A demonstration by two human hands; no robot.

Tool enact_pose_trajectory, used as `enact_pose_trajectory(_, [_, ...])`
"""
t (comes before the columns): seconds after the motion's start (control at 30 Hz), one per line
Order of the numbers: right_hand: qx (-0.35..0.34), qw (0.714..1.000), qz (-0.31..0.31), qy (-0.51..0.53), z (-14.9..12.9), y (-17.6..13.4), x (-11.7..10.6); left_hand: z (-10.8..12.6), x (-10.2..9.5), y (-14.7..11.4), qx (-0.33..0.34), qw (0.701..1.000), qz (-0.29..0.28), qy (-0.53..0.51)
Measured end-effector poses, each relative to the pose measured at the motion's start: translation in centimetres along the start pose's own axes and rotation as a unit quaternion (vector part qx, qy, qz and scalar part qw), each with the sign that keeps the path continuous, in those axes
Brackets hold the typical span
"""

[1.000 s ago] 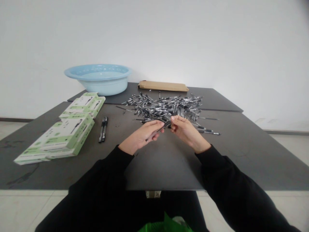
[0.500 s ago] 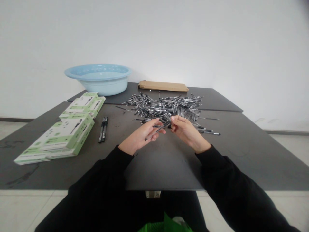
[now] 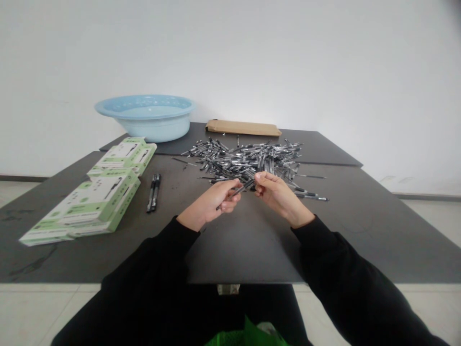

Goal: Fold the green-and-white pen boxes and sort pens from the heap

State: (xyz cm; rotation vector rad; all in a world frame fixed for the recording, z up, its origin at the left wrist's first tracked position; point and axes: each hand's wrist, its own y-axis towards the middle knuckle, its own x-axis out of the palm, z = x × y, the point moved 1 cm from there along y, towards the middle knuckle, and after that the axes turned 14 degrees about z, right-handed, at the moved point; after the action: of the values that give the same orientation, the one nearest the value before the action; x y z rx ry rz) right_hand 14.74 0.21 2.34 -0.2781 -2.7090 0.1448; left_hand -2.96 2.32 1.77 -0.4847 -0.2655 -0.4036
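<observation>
A dark, slim pen [image 3: 239, 190] slants between my two hands above the table. My left hand [image 3: 212, 201] has its fingers curled round the pen's lower part. At the upper end my right hand [image 3: 276, 194] is closed in a pinch, thumb on top; the fingers hide just how that end is held. Just beyond both hands spreads a large heap of black and clear pens [image 3: 248, 156]. To the left of my left hand, a few black pens [image 3: 153, 193] lie side by side.
Green and white pen boxes [image 3: 97, 199] are stacked at the left of the dark table [image 3: 360, 221]. A light blue basin [image 3: 154, 127] stands behind them. At the back lies a flat brown cardboard piece [image 3: 243, 128], near the white wall.
The fingers of my left hand have closed round the pen; they were spread before. My right hand has stayed almost in place.
</observation>
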Motion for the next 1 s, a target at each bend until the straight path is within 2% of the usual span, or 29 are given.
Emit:
enact_pose_trajectory(0.13, [-0.014, 1.000, -0.007, -0.020, -0.1, -0.1, 0.1, 0.1, 0.0, -0.1, 0.055, 0.998, 0.007, 0.033])
enact_pose_trajectory(0.37, [-0.032, 0.999, -0.003, -0.025, -0.4, -0.1, -0.1, 0.1, -0.2, 0.0, 0.107, 0.991, 0.042, 0.072])
enact_pose_trajectory(0.5, [-0.033, 0.999, 0.002, -0.031, -0.4, 0.0, -0.2, 0.0, 0.0, -0.1, 0.129, 0.988, 0.040, 0.071])
enact_pose_trajectory(0.6, [-0.038, 0.999, 0.004, -0.031, -0.3, 0.0, -0.2, 0.0, 0.2, -0.4, 0.123, 0.989, 0.029, 0.072])
enact_pose_trajectory(0.77, [-0.073, 0.996, -0.003, -0.048, 0.0, 0.1, -0.3, 0.1, 0.0, -0.2, 0.033, 0.997, -0.007, 0.073])
enact_pose_trajectory(0.83, [-0.095, 0.994, -0.005, -0.062, 0.3, 0.2, -0.4, 0.1, 0.0, 0.0, 0.034, 0.997, 0.005, 0.065])
enact_pose_trajectory(1.0, [-0.137, 0.986, 0.012, -0.090, 0.6, 0.5, -0.6, 0.1, 0.1, -0.1, 0.114, 0.989, 0.071, 0.064])
